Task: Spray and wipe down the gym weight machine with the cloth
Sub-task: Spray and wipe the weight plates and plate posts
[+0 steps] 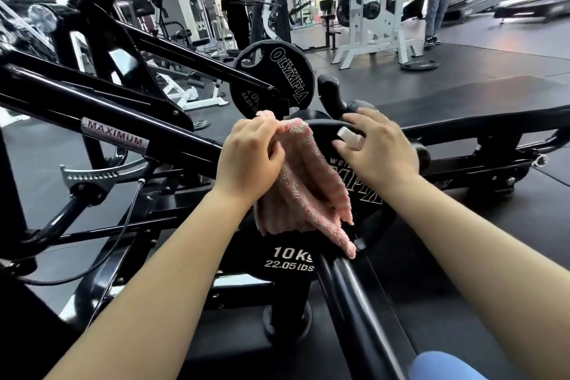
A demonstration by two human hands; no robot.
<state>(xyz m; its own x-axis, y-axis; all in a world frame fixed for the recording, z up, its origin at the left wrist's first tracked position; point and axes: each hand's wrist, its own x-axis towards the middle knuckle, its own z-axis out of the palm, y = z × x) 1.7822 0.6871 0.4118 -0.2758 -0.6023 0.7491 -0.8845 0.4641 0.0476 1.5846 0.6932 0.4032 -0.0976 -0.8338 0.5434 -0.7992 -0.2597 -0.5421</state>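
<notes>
While we look down over both bare forearms, we see the left hand [249, 154] holding up a pink, fluffy terry cloth [303, 182] by its top edge, the fingers [271, 136] curled and pinching the fabric against the thumb so that the rest hangs in loose folds. The cloth drapes over the face of a round black weight plate [293, 256] printed in white with "10 kg" and "22.05 lbs", and its lowest corner reaches the black steel bar [354, 296] that runs toward us from under the plate. To the right, the right hand [379, 148] is wrapped around a small spray bottle, of which only the white cap [347, 136] shows between the curled fingers [342, 148]; the hand sits just beside the cloth, over the upper rim of the same plate. We cannot tell whether this hand touches the plate. Behind the hands stands a second black plate [273, 83], larger and lettered "OLYMPIA", mounted on the black tubular frame of the weight machine [123, 120], whose near arm carries a silver label reading "MAXIMUM" [115, 134]. A long black padded bench [481, 108] stretches off to the right behind the right hand. Farther back, on the dark rubber floor [401, 77], stands a white steel rack [376, 9], with one person in dark clothes [236, 6] to its left and another in jeans [438, 0] to its right.
</notes>
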